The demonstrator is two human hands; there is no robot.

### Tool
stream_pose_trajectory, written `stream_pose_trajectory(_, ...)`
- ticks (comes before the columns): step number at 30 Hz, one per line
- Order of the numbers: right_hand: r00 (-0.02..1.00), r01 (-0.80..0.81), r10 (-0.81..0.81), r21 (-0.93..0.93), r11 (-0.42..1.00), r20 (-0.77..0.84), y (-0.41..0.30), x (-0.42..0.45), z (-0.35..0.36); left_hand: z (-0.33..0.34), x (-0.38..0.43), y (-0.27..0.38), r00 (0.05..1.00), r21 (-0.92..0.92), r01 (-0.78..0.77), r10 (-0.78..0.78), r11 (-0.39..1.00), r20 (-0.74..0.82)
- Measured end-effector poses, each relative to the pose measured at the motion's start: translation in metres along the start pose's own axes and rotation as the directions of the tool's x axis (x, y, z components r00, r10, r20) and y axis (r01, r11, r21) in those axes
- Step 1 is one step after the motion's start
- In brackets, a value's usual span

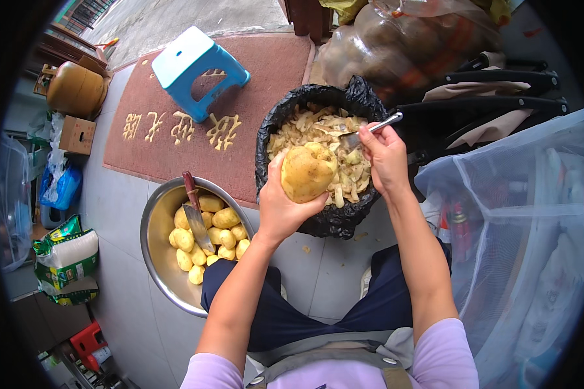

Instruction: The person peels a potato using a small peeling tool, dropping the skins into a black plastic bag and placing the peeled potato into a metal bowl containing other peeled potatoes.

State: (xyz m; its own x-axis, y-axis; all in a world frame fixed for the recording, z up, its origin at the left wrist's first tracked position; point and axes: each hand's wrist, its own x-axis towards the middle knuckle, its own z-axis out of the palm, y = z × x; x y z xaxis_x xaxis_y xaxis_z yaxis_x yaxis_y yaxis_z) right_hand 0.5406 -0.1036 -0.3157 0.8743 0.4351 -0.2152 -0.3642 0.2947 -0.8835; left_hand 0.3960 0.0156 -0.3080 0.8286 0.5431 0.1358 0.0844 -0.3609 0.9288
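My left hand [284, 209] grips a large potato [304, 175] over the bin. Paler, peeled patches show at the potato's upper right, and skin covers much of the rest. In my right hand [384, 155] is a metal spoon [382, 123], its head just right of the potato and apart from it. Below both hands stands a bin lined with a black plastic bag [272, 116], heaped with potato peelings [301, 126]. Left of my knee, a steel basin [151, 267] holds several peeled potatoes [226, 219]. A cleaver [197, 223] with a reddish handle rests on them.
A blue plastic stool [199, 68] stands on a red doormat [141, 107] bearing writing. Behind the bin lies a clear sack of potatoes [394, 44]. Folded chairs [496, 102] and a white mesh cover [516, 219] crowd the right. A gas cylinder [75, 90] and cardboard box [78, 135] are at left.
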Motion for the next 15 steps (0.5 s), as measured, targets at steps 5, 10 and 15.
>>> stream_pose_trajectory(5, 0.983, 0.004, -0.001, -0.02, 1.0, 0.182, 0.0, -0.027, 0.018, -0.005, 0.003, 0.007, 0.98, 0.068, 0.187, -0.191, 0.98, 0.062)
stream_pose_trajectory(10, 0.984, 0.059, -0.052, -0.039, 0.998, 0.168, -0.001, -0.026, 0.018, -0.008, -0.001, 0.013, 0.93, 0.101, 0.345, -0.354, 0.933, 0.102)
stream_pose_trajectory(15, 0.998, 0.068, -0.068, -0.032, 0.997, 0.006, 0.005, -0.004, -0.012, -0.003, -0.001, 0.005, 0.936, 0.021, 0.326, -0.326, 0.945, 0.133)
